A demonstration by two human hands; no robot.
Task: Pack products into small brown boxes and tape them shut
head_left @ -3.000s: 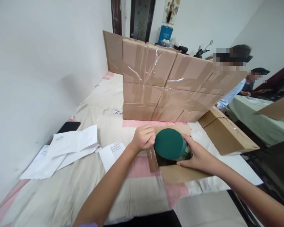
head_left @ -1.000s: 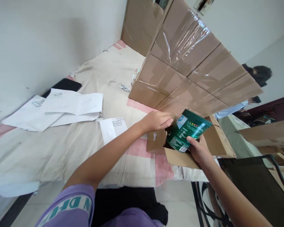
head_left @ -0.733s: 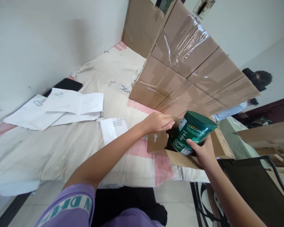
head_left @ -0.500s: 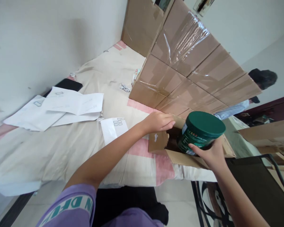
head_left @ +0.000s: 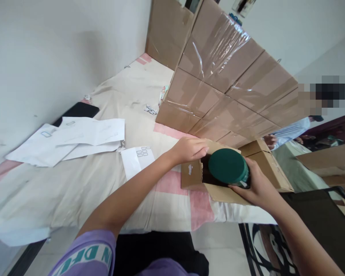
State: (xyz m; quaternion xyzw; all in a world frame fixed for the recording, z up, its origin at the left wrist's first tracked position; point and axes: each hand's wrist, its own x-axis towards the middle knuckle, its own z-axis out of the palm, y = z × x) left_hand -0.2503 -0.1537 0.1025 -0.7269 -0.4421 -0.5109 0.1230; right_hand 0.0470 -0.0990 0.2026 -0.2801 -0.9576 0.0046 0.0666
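Note:
My right hand (head_left: 255,188) is wrapped round a dark green round can with a green lid (head_left: 228,168), holding it upright in the mouth of a small open cardboard box (head_left: 218,191) at the table's near edge. My left hand (head_left: 188,149) rests on the box's left flap (head_left: 191,174), fingers curled over its top edge. The can's lower part is hidden inside the box.
A wall of taped cardboard boxes (head_left: 224,88) stands just behind. White paper sheets (head_left: 74,138) and a label sheet (head_left: 138,159) lie to the left, with a black phone (head_left: 79,111) by the wall. Another open box (head_left: 268,165) sits at right. A seated person's sleeve (head_left: 290,130) shows beyond.
The can was tilted on its side above the box; my right hand has turned it upright and lowered it into the opening. My left hand has stayed on the flap.

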